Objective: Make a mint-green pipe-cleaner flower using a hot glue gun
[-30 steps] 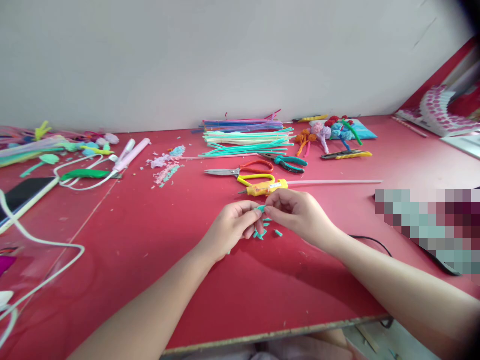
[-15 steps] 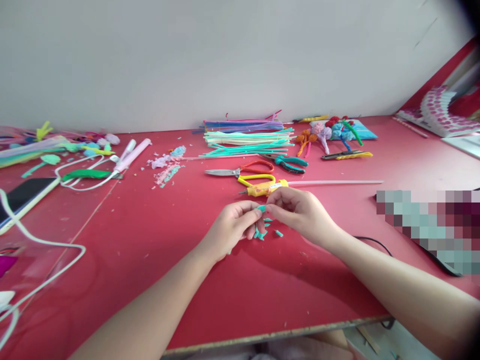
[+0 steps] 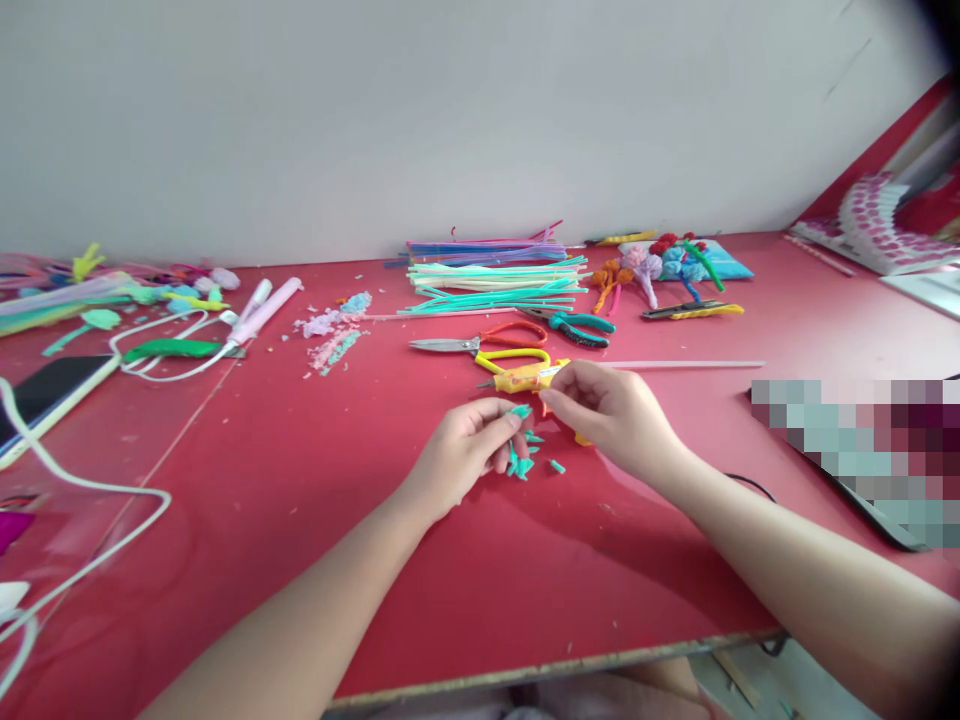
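Out on the left, a phone (image 3: pixel 56 395) lies on the red surface (image 3: pixel 262 480), then a patch of pastel fluff (image 3: pixel 334 325), then the scissors (image 3: pixel 442 345), blades aimed left. Now the left hand (image 3: pixel 469 450), and here's the action: thumb and forefinger are pinched on a small green piece (image 3: pixel 520 411), held just in front of the glue gun, more green pieces (image 3: pixel 519 466) lying below. The step in hand looks like fine handling of that held piece; whatever comes next, it calls for a steady left pinch that leaves the piece's free end exposed. Which way does it point? Its free end juts to the right, long axis running roughly left to right with a slight upward tilt, though its hidden end can't be read. Behind it the yellow glue gun (image 3: pixel 517 378) lies lengthwise across, nozzle to the left. One stray green piece (image 3: pixel 557 467) sits apart from the rest, and above it comes the right hand (image 3: pixel 607 405), fingers curled, overlapping the gun's rear; whether they grip it, only touch it or hold something tiny, I can't tell. Farther right, the pale glue stick (image 3: pixel 690 364) stretches out, nearly level, in line with the gun.
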